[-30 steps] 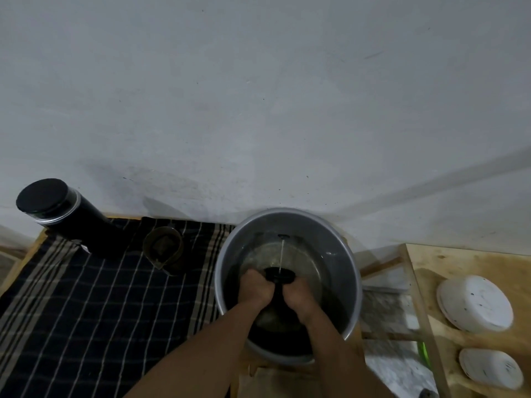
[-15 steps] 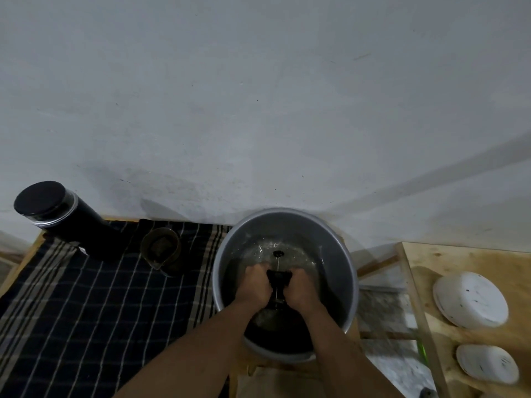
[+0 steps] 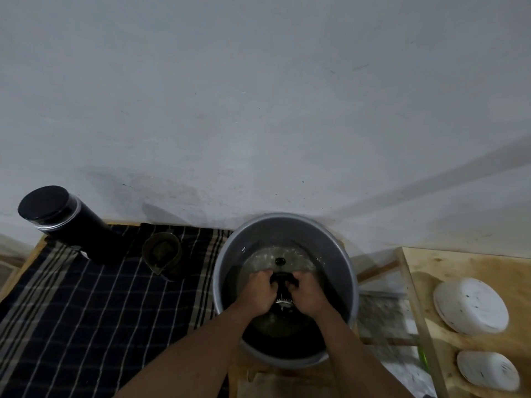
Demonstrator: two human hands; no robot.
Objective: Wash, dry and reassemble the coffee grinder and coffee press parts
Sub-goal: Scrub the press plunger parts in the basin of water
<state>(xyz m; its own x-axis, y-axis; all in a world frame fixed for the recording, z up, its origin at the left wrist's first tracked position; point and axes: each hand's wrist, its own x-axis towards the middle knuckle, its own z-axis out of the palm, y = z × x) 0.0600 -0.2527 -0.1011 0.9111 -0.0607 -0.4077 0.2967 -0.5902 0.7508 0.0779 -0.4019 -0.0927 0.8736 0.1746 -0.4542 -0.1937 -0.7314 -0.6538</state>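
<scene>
Backdrop: bare grey wall [image 3: 258,110] across the far side, with a low wooden table [image 3: 34,251] set against it.

1. Press part [image 3: 283,279]: black, with a small round knob [image 3: 279,261] just beyond it on the far side and a toothed metal ring [image 3: 285,302] at its near end. It sits low inside the basin, at the water, between the two hands. How much of it is under water cannot be told.

2. Left hand [image 3: 258,291]: on the left side of the press part, fingers [image 3: 265,275] curled tight around the black body.

3. Right hand [image 3: 311,294]: on the right side of the same part, fingers likewise clamped around it. Both forearms reach in over the near rim.

4. Basin [image 3: 222,271]: round, grey metal, holding dark water. It stands in the middle of the scene, close to the wall.

5. Cloth [image 3: 86,311]: dark with pale checks, spread over the table to the left of the basin and reaching its left side.

6. Glass jug [image 3: 163,251]: small, brownish, on the cloth just left of the basin.

7. Canister [image 3: 66,225]: tall, black, with a black lid above a clear band, at the far left corner of the cloth.

8. Wooden shelf [image 3: 459,268]: to the right of the basin. It carries two white bowls, one farther [image 3: 471,305] and one nearer [image 3: 488,370], set apart.
</scene>
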